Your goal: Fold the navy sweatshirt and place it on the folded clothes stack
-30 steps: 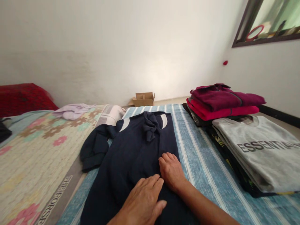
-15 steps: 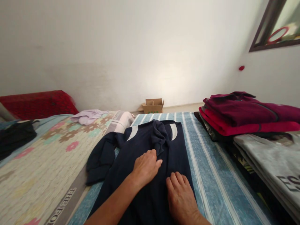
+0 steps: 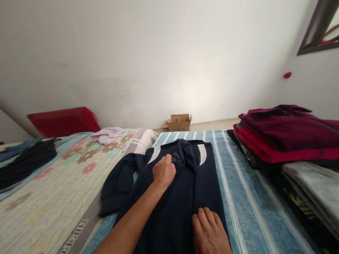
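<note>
1. Currently, a navy long-sleeved top (image 3: 174, 208) lies spread on a blue sheet with white stripes (image 3: 243, 197), directly in front of the person, its shoulder end pointing away toward the wall (image 3: 145, 53).
2. The left hand (image 3: 164, 171) is closed, its curled fingers gripping the bunched navy cloth (image 3: 179, 155) near the neck; exactly how much fabric is caught cannot be told.
3. The right hand (image 3: 210, 231) is open and palm down, fingers slightly bent, resting on the top's right side near its edge.
4. A white patch (image 3: 154, 155) marks each shoulder, and one sleeve (image 3: 116, 187) bends out to the left, its cuff beside the grey border of a floral quilt (image 3: 66, 190).
5. To the right, well apart from the hands, a folded maroon garment (image 3: 293, 130) sits on a bright red one (image 3: 270, 150); a folded grey shirt (image 3: 317, 183) tops a nearer pile, cut off by the frame edge.
6. On the quilt lies a crumpled lavender cloth (image 3: 108, 134); an open cardboard box (image 3: 179, 125) stands beyond the striped sheet, near the wall.
</note>
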### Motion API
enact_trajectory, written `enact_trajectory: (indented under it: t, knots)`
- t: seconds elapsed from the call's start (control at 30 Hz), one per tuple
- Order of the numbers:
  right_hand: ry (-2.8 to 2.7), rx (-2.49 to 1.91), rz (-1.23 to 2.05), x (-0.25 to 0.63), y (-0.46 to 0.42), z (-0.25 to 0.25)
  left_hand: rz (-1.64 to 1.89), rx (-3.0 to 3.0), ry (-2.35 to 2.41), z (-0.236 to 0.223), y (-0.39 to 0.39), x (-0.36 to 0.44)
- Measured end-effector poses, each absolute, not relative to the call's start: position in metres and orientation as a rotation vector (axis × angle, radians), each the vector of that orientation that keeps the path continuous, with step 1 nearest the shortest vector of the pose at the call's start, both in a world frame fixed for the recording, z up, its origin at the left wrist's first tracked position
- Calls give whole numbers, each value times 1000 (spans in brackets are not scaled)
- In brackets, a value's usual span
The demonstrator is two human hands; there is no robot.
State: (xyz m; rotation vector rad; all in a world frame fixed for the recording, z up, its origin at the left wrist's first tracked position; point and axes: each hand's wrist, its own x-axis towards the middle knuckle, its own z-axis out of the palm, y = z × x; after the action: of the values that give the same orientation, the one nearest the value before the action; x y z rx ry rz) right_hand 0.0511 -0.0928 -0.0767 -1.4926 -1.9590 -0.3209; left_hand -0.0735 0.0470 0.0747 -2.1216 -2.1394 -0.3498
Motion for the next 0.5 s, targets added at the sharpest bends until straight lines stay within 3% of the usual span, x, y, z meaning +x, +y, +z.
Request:
enact_trajectory:
  t: [0.17,0.37,0.5]
  knots:
    - [-1943,-1459,-364,52,-91,-75,-759,-2026,-2382,106,64,-112]
    - [-1926,-1439,-391,53,-90,-77,-514,-1878,-2064,91,52,-146]
    - [-1925,-1359,-447,56,-87,-79,-802,-1832,-2254,90,60,-160]
